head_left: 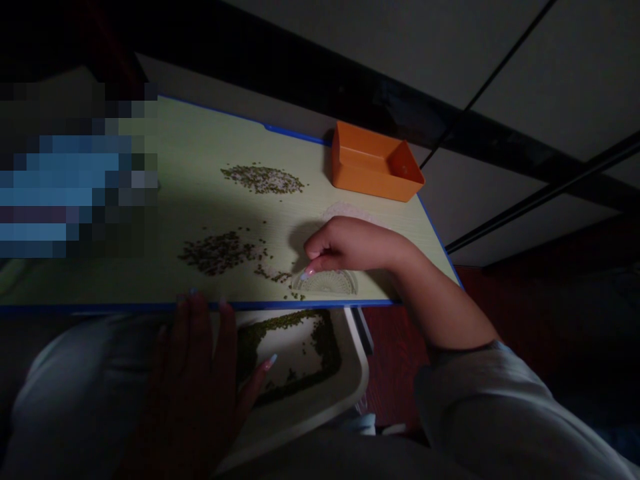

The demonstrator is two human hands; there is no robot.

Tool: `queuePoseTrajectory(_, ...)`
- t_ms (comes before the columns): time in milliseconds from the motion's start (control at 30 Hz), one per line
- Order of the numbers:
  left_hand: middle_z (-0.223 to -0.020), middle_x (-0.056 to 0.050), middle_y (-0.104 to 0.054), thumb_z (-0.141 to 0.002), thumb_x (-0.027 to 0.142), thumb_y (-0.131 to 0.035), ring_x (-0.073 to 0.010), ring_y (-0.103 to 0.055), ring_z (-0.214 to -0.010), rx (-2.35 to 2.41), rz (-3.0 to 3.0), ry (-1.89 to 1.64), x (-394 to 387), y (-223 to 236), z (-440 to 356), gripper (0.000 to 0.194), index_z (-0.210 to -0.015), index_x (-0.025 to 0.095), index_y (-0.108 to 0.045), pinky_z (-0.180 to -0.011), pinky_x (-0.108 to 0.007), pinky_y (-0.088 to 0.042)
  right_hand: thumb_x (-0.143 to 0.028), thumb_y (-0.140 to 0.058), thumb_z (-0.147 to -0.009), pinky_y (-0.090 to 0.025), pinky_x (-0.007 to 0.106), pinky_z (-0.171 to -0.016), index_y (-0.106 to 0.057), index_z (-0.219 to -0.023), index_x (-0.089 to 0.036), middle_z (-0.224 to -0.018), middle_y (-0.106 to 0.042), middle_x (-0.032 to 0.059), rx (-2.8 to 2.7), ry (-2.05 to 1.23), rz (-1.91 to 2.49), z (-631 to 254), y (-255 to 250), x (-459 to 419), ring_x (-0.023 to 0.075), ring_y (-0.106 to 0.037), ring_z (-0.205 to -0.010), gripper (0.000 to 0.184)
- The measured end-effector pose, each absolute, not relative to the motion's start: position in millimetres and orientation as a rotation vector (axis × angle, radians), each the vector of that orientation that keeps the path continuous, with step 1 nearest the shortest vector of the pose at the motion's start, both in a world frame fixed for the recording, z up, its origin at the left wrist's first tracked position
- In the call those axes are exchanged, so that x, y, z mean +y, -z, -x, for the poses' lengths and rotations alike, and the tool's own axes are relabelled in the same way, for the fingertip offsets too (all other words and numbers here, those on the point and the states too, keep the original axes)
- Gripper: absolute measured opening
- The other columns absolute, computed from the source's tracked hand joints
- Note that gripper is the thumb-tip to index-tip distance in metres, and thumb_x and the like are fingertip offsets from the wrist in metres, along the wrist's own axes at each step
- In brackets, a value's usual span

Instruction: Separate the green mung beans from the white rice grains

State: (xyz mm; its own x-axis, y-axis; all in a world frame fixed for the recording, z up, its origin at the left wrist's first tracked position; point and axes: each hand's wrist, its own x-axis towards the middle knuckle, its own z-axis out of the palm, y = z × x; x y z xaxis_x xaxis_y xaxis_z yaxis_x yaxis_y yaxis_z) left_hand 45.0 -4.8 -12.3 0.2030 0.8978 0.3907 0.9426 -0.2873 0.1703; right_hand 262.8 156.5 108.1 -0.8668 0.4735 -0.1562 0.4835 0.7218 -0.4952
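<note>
My right hand (pixel 345 247) is closed in a pinch on a clear semicircular protractor (pixel 327 283), which lies against the tabletop near its front edge. A few green bean-like grains (pixel 273 272) lie at the protractor's left side. My left hand (pixel 197 380) has its fingers spread, with the fingertips at the table's blue front edge and nothing held. Below it, partly hidden by the hand, a white tub (pixel 356 360) has green grains gathered along its inner sides. A dark pile of grains (pixel 220 252) is on the table beyond my left fingertips.
Farther back on the pale table (pixel 190 147) is a second pile of mixed green and pale grains (pixel 263 180). An orange open box (pixel 375 177) stands at the back right corner. Pale grains (pixel 345 211) lie behind my right hand. A blurred-out person in blue (pixel 60 187) is at left.
</note>
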Motion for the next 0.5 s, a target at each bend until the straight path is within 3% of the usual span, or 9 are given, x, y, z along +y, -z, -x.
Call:
queuePoseTrajectory(367,-0.157,-0.017,0.0,-0.078,0.049,-0.049,-0.0393,-0.012,-0.144,-1.822,2.34,0.704,-6.0,12.0,-44.3,0.086,-0.144,0.016,-0.005,-0.108,-0.065,-0.028,-0.036,-0.057,-0.087,-0.015,0.027,-0.059,-0.05,-0.061,-0.016,-0.053,-0.033,-0.0071,2.912,0.682,-0.917,-262.2,-108.1,156.8,0.008,-0.025,-0.056,0.034)
queuePoseTrajectory(500,-0.157,-0.02,-0.002,-0.079,0.049,-0.049,-0.0406,-0.013,-0.143,-1.792,2.349,0.679,-5.1,11.3,-44.9,0.085,-0.144,0.013,-0.007,-0.107,-0.065,-0.029,-0.034,-0.057,-0.087,-0.016,0.027,-0.058,-0.049,-0.061,-0.016,-0.054,-0.033,-0.0073,2.94,0.706,-0.901,-260.5,-105.6,156.6,0.0077,-0.026,-0.056,0.033)
